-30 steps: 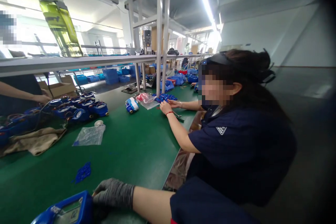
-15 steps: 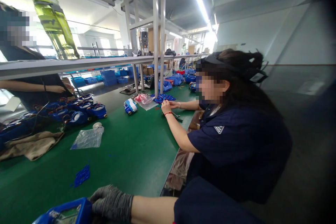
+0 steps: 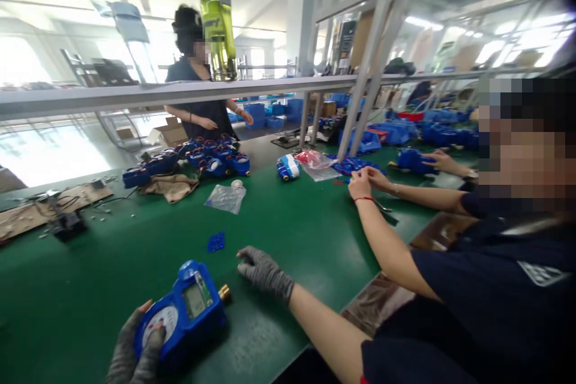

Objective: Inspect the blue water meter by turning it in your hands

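Observation:
A blue water meter (image 3: pixel 191 327) with a round white dial, a small display window and a brass end fitting is at the lower left. My left hand (image 3: pixel 139 348), in a grey fingerless glove, grips its dial end, thumb across the dial face. My right hand (image 3: pixel 265 271), gloved alike, is over the green table to the right of the meter, apart from it. Its fingers point left, loosely bent and slightly apart, with nothing visible in them. Just beyond them lies a little cluster of small blue parts (image 3: pixel 216 241).
A clear plastic bag (image 3: pixel 226 198) and a brown cloth (image 3: pixel 170 188) lie farther back, before a heap of blue meters (image 3: pixel 211 159). A co-worker (image 3: pixel 472 240) sits at the right, both hands over blue parts (image 3: pixel 355 164). Another person (image 3: pixel 202 114) stands across the table. An overhead shelf (image 3: pixel 148 93) spans it.
The view has swung left and down. My right hand, earlier beside the blue meter, is now apart from it. My left hand has come into view on the meter.

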`<state>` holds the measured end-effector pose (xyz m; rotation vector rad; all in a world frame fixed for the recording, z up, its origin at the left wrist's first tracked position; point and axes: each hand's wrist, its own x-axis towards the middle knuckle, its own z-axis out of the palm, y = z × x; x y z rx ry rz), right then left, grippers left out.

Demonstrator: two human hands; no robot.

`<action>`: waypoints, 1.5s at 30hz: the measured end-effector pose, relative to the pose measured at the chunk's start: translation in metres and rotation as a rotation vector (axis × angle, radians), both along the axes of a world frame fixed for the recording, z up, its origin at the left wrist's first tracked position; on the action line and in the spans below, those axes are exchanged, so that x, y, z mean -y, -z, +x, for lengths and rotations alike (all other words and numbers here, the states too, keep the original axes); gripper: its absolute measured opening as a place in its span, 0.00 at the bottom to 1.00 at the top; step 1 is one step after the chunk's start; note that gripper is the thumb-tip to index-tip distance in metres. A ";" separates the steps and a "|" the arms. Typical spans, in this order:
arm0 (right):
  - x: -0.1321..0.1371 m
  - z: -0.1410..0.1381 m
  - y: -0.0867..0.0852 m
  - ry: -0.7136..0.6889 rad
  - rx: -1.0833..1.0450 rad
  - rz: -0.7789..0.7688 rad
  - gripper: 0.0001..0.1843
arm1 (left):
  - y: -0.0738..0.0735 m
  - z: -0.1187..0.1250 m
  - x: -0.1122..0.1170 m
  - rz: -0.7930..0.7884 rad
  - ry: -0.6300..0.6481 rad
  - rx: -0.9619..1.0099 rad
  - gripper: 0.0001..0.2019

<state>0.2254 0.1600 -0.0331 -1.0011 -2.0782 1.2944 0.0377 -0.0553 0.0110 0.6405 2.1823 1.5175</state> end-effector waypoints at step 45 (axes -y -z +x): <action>-0.045 -0.035 0.012 0.051 0.591 0.492 0.17 | -0.019 -0.011 -0.046 0.267 0.160 0.200 0.28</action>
